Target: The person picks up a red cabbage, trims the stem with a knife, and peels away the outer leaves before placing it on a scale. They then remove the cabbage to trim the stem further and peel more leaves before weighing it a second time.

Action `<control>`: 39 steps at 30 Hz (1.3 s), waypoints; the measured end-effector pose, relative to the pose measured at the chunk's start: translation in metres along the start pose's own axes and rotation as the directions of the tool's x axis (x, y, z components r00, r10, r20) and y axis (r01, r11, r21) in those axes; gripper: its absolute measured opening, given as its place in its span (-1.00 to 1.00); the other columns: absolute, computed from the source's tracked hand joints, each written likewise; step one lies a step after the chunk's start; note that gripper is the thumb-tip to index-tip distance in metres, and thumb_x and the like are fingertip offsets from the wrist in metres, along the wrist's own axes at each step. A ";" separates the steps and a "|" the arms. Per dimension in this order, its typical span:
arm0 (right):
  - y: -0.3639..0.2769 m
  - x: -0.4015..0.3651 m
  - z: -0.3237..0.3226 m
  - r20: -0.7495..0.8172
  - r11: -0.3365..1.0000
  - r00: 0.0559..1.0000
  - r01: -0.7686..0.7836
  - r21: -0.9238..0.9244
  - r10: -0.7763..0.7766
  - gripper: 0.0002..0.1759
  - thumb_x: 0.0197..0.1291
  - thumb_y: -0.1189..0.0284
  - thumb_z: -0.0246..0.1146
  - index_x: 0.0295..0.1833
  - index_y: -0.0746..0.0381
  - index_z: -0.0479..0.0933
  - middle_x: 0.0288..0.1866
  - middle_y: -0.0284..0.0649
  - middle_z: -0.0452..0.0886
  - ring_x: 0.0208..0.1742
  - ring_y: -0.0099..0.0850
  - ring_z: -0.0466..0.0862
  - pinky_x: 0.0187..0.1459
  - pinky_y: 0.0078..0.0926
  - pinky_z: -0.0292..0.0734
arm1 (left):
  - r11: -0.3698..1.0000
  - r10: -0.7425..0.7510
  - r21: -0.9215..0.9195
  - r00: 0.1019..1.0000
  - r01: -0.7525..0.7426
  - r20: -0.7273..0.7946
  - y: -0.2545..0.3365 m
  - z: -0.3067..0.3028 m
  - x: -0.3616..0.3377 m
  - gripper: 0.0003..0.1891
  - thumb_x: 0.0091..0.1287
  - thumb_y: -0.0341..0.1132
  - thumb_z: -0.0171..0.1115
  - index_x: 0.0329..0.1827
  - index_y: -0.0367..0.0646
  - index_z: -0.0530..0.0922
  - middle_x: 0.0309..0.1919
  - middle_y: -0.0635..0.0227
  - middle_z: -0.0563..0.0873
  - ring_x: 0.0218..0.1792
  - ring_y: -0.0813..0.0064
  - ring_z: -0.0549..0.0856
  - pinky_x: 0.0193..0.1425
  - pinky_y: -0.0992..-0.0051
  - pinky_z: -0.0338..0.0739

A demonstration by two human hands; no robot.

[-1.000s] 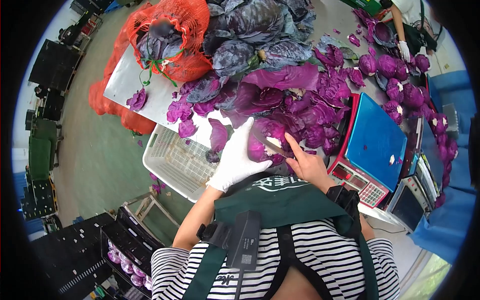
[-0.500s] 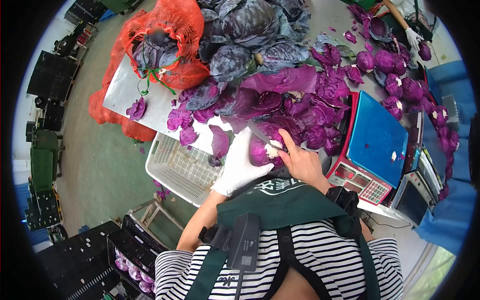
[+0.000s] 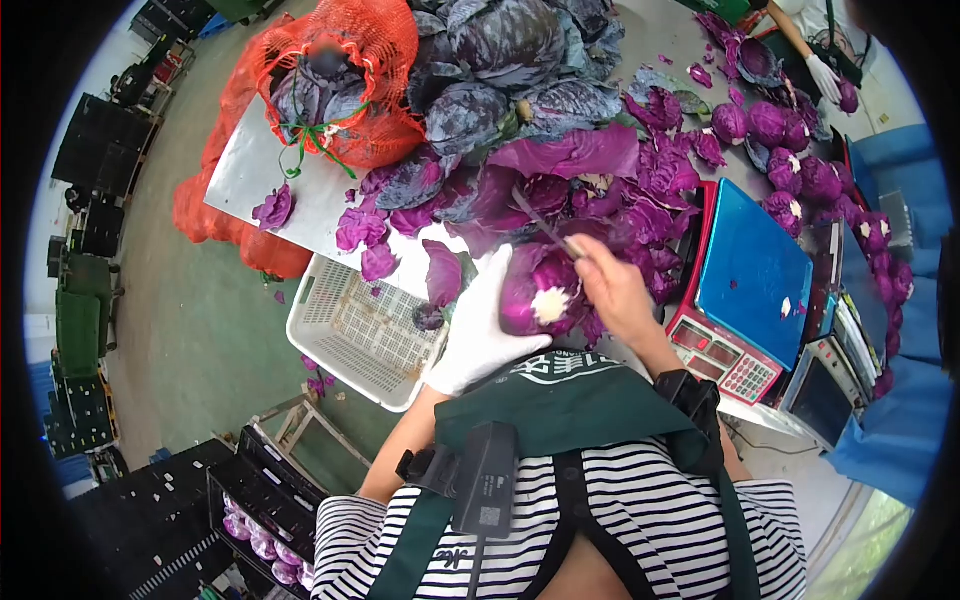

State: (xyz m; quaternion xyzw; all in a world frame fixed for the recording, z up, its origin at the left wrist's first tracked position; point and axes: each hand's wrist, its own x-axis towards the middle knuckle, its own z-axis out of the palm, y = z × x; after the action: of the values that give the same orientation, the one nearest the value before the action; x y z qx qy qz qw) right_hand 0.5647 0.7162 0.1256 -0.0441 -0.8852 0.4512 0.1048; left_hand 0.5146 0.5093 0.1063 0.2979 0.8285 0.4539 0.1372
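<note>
A purple cabbage (image 3: 527,290) sits close to my body with its pale cut stem end facing up towards me. My left hand (image 3: 488,330), in a white glove, is wrapped round the cabbage's left side. Bare-skinned, my right hand (image 3: 617,290) grips a knife (image 3: 540,222) just right of and above the cabbage. The blade points up and left, apart from the stem end. Loose purple leaves (image 3: 570,155) are heaped behind the cabbage, and one leaf (image 3: 441,272) lies left of it.
A white plastic basket (image 3: 318,345) stands left, below the table's edge. To the right is a scale with a blue pan (image 3: 755,275). Untrimmed cabbages (image 3: 505,45) and a red mesh sack (image 3: 375,140) are at the back. A co-worker's gloved hand (image 3: 824,80) is far right.
My right hand has lifted the knife off the stem end and moved slightly up and right. The cut stem is now uncovered. My left hand stays on the cabbage.
</note>
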 end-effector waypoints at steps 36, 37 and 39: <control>-0.015 0.003 -0.027 0.599 0.940 0.800 0.234 -0.249 -0.041 -0.29 0.33 0.16 0.11 0.51 0.03 0.03 -0.46 0.00 0.61 -0.48 0.01 0.61 -0.39 -0.09 0.47 | 0.780 -0.179 -0.576 0.969 0.245 0.170 -0.011 -0.014 0.001 -0.15 0.04 -0.21 0.54 0.39 -0.19 0.29 0.21 0.19 0.52 0.22 0.43 0.50 0.35 0.42 0.35; -0.015 0.003 -0.028 0.601 0.939 0.798 0.236 -0.250 -0.041 -0.29 0.33 0.16 0.11 0.51 0.03 0.03 -0.46 0.00 0.61 -0.48 0.01 0.61 -0.39 -0.09 0.47 | 0.780 -0.171 -0.580 0.971 0.237 0.167 -0.010 -0.015 0.001 -0.15 0.03 -0.21 0.54 0.39 -0.18 0.29 0.20 0.19 0.53 0.22 0.43 0.50 0.34 0.42 0.36; -0.014 0.002 -0.028 0.623 0.914 0.780 0.293 -0.281 -0.059 -0.28 0.33 0.15 0.12 0.51 0.04 0.03 -0.46 0.00 0.61 -0.49 -0.03 0.62 -0.43 -0.14 0.48 | 0.811 -0.141 -0.550 0.979 0.200 0.148 -0.016 -0.012 0.002 -0.15 0.03 -0.23 0.54 0.39 -0.20 0.29 0.22 0.21 0.51 0.23 0.43 0.49 0.36 0.42 0.35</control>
State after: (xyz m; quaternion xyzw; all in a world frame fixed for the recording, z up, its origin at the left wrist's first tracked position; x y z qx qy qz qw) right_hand 0.5691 0.7302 0.1536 0.1673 -0.9396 0.2584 -0.1496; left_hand 0.5014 0.4955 0.1001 0.1911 0.6736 0.6478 0.3001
